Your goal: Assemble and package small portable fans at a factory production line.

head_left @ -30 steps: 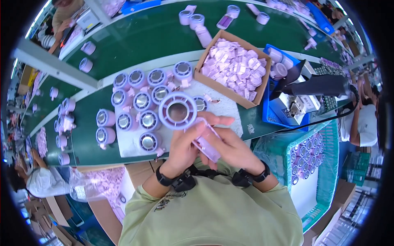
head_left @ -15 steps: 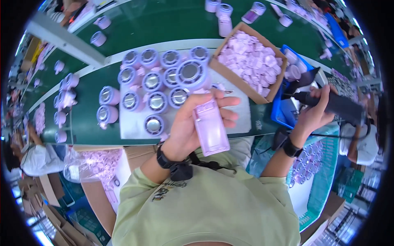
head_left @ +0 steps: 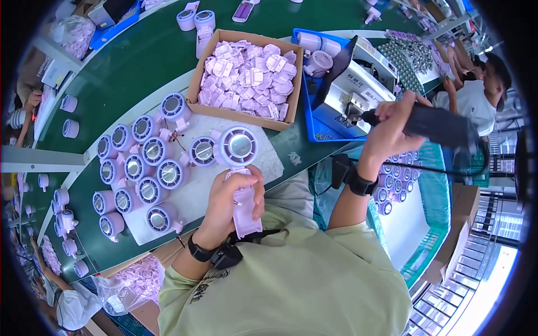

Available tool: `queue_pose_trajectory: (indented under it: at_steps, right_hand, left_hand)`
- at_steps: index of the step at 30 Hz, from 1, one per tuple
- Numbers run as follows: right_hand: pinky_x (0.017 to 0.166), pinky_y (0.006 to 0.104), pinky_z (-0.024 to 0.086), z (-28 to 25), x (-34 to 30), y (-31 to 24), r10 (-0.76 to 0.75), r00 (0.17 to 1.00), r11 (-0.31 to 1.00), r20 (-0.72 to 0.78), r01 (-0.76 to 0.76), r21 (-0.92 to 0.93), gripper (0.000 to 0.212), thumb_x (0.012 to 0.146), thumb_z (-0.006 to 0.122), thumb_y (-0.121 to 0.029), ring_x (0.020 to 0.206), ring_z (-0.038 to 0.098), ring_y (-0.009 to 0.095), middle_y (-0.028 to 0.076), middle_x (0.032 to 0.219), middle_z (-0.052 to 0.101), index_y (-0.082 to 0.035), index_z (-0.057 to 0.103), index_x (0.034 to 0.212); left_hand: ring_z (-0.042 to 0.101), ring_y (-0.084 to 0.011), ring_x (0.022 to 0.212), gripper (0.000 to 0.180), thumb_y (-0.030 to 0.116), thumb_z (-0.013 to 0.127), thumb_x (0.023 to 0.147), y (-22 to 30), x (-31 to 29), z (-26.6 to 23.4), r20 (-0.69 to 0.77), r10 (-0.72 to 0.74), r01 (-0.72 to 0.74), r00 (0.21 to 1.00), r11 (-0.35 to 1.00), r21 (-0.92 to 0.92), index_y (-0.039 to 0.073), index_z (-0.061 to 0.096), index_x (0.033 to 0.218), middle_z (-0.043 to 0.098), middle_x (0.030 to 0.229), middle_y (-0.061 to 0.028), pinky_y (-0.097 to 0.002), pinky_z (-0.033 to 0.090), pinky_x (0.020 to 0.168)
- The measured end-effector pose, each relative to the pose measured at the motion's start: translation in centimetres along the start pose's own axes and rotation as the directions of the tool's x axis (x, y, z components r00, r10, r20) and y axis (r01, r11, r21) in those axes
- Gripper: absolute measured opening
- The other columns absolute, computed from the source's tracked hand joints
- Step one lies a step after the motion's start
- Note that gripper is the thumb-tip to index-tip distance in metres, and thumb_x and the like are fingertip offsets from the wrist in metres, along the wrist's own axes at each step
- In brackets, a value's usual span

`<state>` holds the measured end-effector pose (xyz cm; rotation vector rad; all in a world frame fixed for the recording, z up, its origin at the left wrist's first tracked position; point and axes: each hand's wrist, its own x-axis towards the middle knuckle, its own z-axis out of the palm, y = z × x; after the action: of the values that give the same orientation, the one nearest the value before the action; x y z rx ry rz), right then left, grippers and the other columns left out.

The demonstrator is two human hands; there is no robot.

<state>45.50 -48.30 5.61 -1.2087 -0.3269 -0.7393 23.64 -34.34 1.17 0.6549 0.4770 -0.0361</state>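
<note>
My left hand (head_left: 220,197) is closed around the lilac handle of a handheld fan (head_left: 241,147). The fan's round head, with a silver disc at its centre, points away from me. In my right hand (head_left: 388,137) is a black electric screwdriver (head_left: 440,127), lying roughly level, its cable trailing on the right. Its tip is beside the front of a silver screw feeder (head_left: 353,84); whether they touch I cannot tell. More lilac fans (head_left: 170,174) stand in a group on a white mat (head_left: 193,215), left of my left hand.
A cardboard box (head_left: 193,92) of small lilac plastic parts sits beyond the mat. The feeder stands in a blue tray (head_left: 305,106) with lilac pieces. A teal-lined basket (head_left: 434,207) holding fans is at my right. Co-workers sit at both sides; a green conveyor (head_left: 145,53) runs behind.
The view has turned right, so the mat, box and tray appear farther left. My right hand has brought the screwdriver to the feeder's front. The fan handle in my left hand has tilted.
</note>
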Motion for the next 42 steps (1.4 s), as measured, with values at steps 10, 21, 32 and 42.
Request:
queue_pose_trajectory:
  at_steps: [10,21,32,42]
  right_hand:
    - [0.041,0.0235,0.029,-0.1,-2.4,-3.7,0.144,0.985,0.983,0.091,-0.153,0.102,0.013,0.091,0.057,-0.007,0.041,0.032,0.007,-0.002,0.054,0.036,-0.003,0.053,0.102]
    - [0.037,0.0207,0.029,1.3,-8.0,-9.2,0.079,0.843,0.678,0.532,-0.437,0.591,0.014,0.100,0.039,-0.017,0.039,0.030,0.005,-0.004,0.055,0.036,-0.008,0.049,0.106]
    - [0.037,0.0203,0.029,2.4,-9.3,-8.7,0.040,0.829,0.737,0.558,-0.401,0.543,0.011,0.099,0.040,-0.015,0.038,0.030,0.004,-0.003,0.055,0.036,-0.009,0.046,0.105]
    - [0.036,0.0188,0.025,2.4,-9.8,-8.4,0.111,0.827,0.706,0.552,-0.457,0.542,0.018,0.100,0.042,-0.024,0.038,0.027,0.003,-0.005,0.055,0.033,-0.008,0.049,0.105]
  left_hand:
    - [0.047,-0.0166,0.038,0.033,0.031,0.048,0.093,-0.5,1.1,0.3,0.018,0.052,-0.054,0.998,0.992,0.113,0.000,0.056,0.086,0.053,0.056,-0.0097,-0.0278,0.037,0.039]
    - [0.050,-0.0160,0.042,0.036,0.033,0.049,0.092,-1.6,3.0,1.2,0.039,0.100,-0.103,0.994,0.990,0.097,-0.001,0.057,0.085,0.054,0.058,-0.0090,-0.0281,0.038,0.039]
    - [0.050,-0.0166,0.042,0.036,0.031,0.049,0.092,-1.7,2.5,1.5,0.043,0.134,-0.136,0.990,0.990,0.042,-0.002,0.058,0.085,0.054,0.059,-0.0101,-0.0280,0.038,0.038]
    - [0.046,-0.0154,0.038,0.033,0.029,0.049,0.089,-2.1,2.2,2.3,-0.070,0.177,-0.173,0.982,0.983,0.065,-0.002,0.056,0.081,0.051,0.053,-0.0102,-0.0269,0.034,0.036]
